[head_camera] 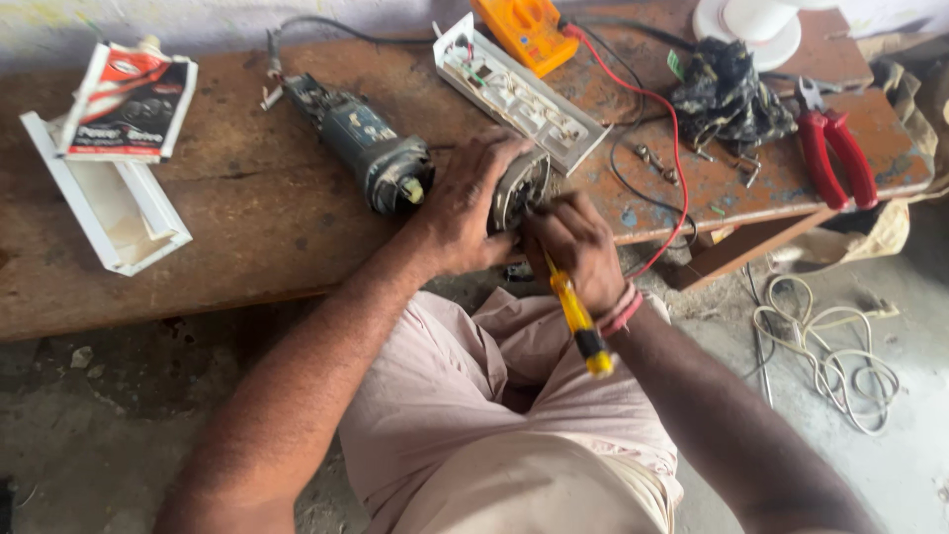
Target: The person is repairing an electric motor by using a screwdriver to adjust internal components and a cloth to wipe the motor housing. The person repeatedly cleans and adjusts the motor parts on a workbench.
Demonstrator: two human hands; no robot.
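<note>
Left hand [465, 208]: fingers curled and closed around a round grey metal motor housing [522, 186], which stood at the front edge of the worn brown wooden counter [247, 237], just beside the dark grey power-tool body [361, 148]; right hand [573, 247]: fingers wrapped tight about a yellow-handled screwdriver [578, 321], its tip hidden at the housing's face, its handle pointing down and back toward the lap; a pink-and-red thread band [623, 309] sat on that wrist.

Dark grey power-tool body: lay on its side on the counter, its open end with a pale shaft facing the left hand, its black cable [326, 25] running off to the rear edge.

Long white switchboard strip [519, 94]: lay slantwise behind the hands, back plate up, with wiring exposed; an orange multimeter [524, 30] stood just behind it, its red lead [674, 148] looping down over the counter's edge.

Red-handled pliers [835, 153]: lay at the far right, near a crumpled dark cloth [727, 94]; several small screws [657, 163] lay scattered between.

Far left: a white plastic trunking piece [114, 213], with a red, white and black carton [129, 104] resting over its upper end.

Floor, right: 1 loose coil of pale cord [830, 356] on grey concrete.
</note>
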